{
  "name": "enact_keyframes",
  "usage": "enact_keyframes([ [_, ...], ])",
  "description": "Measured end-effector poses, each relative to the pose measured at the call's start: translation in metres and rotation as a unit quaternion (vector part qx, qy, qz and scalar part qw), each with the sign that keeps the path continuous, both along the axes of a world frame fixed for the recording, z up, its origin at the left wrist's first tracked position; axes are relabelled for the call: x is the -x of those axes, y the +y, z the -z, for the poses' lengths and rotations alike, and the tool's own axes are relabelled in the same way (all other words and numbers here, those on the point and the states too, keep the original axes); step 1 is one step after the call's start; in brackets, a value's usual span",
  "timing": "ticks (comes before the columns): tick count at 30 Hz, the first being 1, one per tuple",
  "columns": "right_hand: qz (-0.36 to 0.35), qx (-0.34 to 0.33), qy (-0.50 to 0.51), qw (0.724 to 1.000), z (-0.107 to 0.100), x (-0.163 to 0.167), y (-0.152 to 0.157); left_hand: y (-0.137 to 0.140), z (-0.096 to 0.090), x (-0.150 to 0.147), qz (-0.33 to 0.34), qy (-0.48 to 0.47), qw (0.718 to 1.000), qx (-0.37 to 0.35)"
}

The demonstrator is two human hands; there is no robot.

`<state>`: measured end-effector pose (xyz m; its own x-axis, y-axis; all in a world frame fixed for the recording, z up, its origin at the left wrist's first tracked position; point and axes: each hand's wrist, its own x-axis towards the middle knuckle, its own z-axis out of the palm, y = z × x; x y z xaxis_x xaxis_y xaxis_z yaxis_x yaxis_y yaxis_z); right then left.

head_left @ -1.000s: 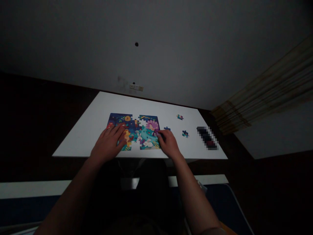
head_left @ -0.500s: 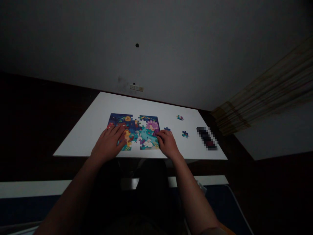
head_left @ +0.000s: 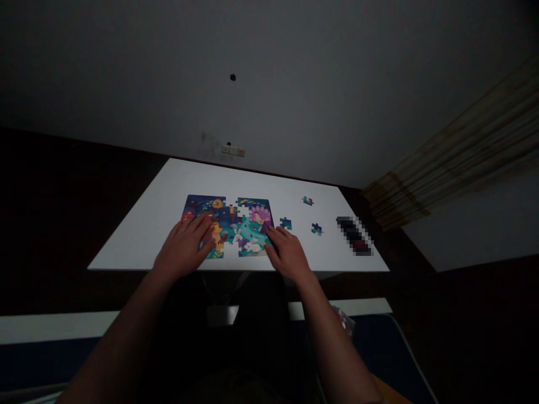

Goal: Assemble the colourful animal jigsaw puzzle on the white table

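Note:
A colourful jigsaw puzzle (head_left: 247, 230) with animals lies partly joined on the white table (head_left: 143, 235), with gaps at its top middle, centre and bottom middle. My left hand (head_left: 185, 244) rests flat on its left side, fingers stretched over the picture. At the right edge, my right hand (head_left: 288, 251) touches the puzzle with its fingers extended and thumb apart; I see nothing held in it. Just beyond that hand lies a loose blue puzzle piece (head_left: 286, 223). Farther right are a dark blue piece (head_left: 317, 229) and a multicoloured piece (head_left: 307, 200).
A dark pixelated object (head_left: 354, 235) lies near the table's right edge. Behind the table stands a grey wall with a socket plate (head_left: 233, 150). A striped curtain (head_left: 421, 179) hangs at the right. My legs are under the table's front edge.
The fingers of my right hand have spread out from a more curled pose at the puzzle's right edge, uncovering more of the loose blue piece. My left hand stays on the puzzle.

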<state>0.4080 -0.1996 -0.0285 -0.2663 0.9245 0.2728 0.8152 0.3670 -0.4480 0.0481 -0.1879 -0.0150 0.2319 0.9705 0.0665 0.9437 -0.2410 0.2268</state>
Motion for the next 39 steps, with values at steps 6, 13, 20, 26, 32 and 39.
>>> enact_keyframes([
  [6, -0.027, 0.019, 0.007, 0.999, -0.0013, -0.0005, 0.0003, 0.0005, 0.0020, 0.0007, -0.004, -0.008, 1.000, -0.001],
  [13, -0.033, 0.021, -0.028, 0.999, -0.0015, -0.0002, 0.0025, 0.0005, 0.0002, 0.0000, 0.001, -0.004, 1.000, -0.002],
  [20, -0.003, -0.002, -0.039, 0.999, -0.0016, -0.0009, -0.0004, 0.0000, -0.0004, 0.0001, 0.004, -0.004, 1.000, -0.009],
  [26, -0.007, -0.003, -0.063, 0.998, -0.0029, -0.0034, -0.0001, 0.0002, -0.0002, 0.0000, 0.003, -0.011, 1.000, -0.013],
  [32, 0.007, -0.005, -0.076, 0.997, -0.0052, -0.0005, -0.0006, 0.0005, 0.0044, 0.0004, 0.000, -0.019, 1.000, -0.021],
  [39, 0.006, 0.009, -0.085, 0.996, -0.0071, -0.0012, 0.0000, 0.0011, 0.0048, 0.0013, 0.005, -0.023, 1.000, -0.019],
])
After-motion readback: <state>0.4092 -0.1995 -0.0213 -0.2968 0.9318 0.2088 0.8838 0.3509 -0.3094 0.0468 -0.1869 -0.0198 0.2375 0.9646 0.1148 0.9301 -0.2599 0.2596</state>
